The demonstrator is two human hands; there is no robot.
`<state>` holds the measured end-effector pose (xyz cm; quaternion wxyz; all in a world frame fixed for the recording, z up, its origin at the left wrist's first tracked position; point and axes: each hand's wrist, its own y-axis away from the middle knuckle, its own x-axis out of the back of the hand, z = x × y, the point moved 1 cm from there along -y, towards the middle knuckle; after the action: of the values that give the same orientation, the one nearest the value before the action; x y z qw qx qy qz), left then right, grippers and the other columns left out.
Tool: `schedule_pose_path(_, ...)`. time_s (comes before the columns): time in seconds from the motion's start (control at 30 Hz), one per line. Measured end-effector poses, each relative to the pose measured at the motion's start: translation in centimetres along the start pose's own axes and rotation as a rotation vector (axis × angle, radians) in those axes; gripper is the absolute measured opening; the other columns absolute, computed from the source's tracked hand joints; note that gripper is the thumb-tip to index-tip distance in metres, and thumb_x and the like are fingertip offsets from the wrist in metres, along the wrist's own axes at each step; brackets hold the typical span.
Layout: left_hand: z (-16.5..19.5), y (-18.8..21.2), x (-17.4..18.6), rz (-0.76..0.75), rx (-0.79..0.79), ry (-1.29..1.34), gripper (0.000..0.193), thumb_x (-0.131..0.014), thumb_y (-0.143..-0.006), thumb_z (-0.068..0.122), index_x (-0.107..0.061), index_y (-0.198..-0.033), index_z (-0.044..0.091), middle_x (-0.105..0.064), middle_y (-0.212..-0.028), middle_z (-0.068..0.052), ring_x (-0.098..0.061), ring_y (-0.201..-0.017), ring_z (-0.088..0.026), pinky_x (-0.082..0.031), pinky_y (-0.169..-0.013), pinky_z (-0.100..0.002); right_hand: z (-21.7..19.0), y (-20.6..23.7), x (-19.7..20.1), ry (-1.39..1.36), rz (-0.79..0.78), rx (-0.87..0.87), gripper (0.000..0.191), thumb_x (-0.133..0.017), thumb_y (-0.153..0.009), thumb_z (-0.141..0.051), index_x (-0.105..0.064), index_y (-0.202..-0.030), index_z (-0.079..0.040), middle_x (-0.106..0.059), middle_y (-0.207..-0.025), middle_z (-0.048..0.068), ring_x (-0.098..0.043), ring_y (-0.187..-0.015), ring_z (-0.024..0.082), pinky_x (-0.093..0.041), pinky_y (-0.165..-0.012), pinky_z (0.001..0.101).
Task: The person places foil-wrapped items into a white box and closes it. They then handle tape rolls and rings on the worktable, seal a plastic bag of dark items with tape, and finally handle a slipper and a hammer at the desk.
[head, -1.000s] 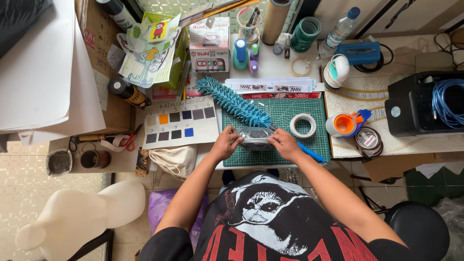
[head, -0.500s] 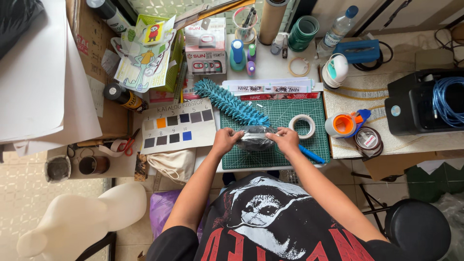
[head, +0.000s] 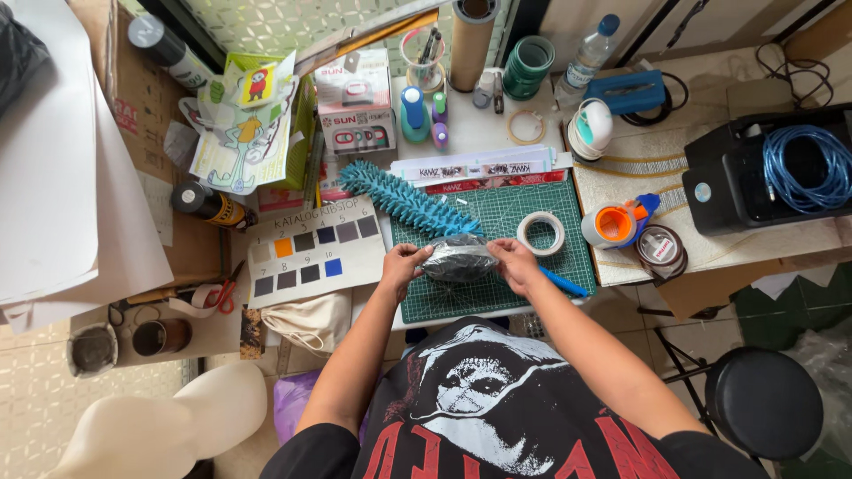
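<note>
Work surface, seen from overhead. Central item: a dark bundle wrapped in clear film (head: pixel 459 259), oval, lying on the green cutting mat (head: pixel 524 293) near the mat's middle, held at both ends. Left hand (head: pixel 404 266) closed on the bundle's 9 o'clock end, fingers curled over the film; right hand (head: pixel 516 262) closed on its 3 o'clock end, thumb and fingers pinching the wrap. The film already appears to cover the whole bundle; whether its ends are sealed cannot be told, and as a judgement the wrapping looks largely done with only the closing or smoothing of the ends outstanding. At 11 o'clock of the bundle, touching or just beside it: a teal spiky plush piece (head: pixel 404 200), long and tapered, lying diagonally. At 1 o'clock: a white tape roll (head: pixel 541 232), flat on the mat, near the right hand. At 4 o'clock, part-hidden under the right wrist: a blue pen-like tool (head: pixel 561 283). At 9 o'clock, off the mat: a colour swatch card (head: pixel 315 250) with grey, orange and blue squares. At 3 o'clock, well apart: an orange-capped dispenser (head: pixel 615 223). Red-handled scissors (head: pixel 213 297) lie far out at 9 o'clock.
</note>
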<state>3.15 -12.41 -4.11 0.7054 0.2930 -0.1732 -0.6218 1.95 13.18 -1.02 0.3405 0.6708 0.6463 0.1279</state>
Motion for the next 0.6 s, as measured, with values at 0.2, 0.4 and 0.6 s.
schedule_pose_path(0.2, 0.7, 0.2, 0.5, -0.034, 0.015, -0.094, 0.035, -0.086, -0.080, 0.032, -0.063, -0.096, 0.011, -0.067, -0.095, -0.001, -0.063, -0.089, -0.013, -0.053, -0.079, -0.032, 0.4, 0.0, 0.7, 0.019, 0.087, 0.025, 0.026, -0.074, -0.096, -0.032, -0.061, -0.105, -0.011, -0.069, -0.094, -0.001, -0.063, -0.082, 0.012, -0.051, -0.066, 0.0273)
schedule_pose_path(0.4, -0.2, -0.1, 1.3, -0.052, -0.008, 0.002, 0.034, -0.086, -0.082, 0.031, -0.063, -0.100, 0.013, -0.066, -0.098, 0.001, -0.061, -0.092, -0.012, -0.048, -0.079, -0.032, -0.9, 0.9, 5.8, 0.118, 0.182, 0.145, 0.026, -0.071, -0.095, -0.036, -0.064, -0.103, -0.012, -0.068, -0.093, -0.002, -0.065, -0.081, 0.010, -0.050, -0.063, 0.0259)
schedule_pose_path(0.6, -0.6, -0.4, 1.9, -0.043, -0.055, 0.027, 0.039, -0.082, -0.082, 0.030, -0.066, -0.113, 0.012, -0.068, -0.111, 0.001, -0.062, -0.106, -0.013, -0.050, -0.084, -0.034, -3.3, 2.8, 12.6, 0.092, 0.511, 0.110, 0.034, -0.072, -0.095, -0.040, -0.065, -0.102, -0.008, -0.066, -0.090, 0.001, -0.063, -0.072, 0.011, -0.044, -0.051, 0.0274)
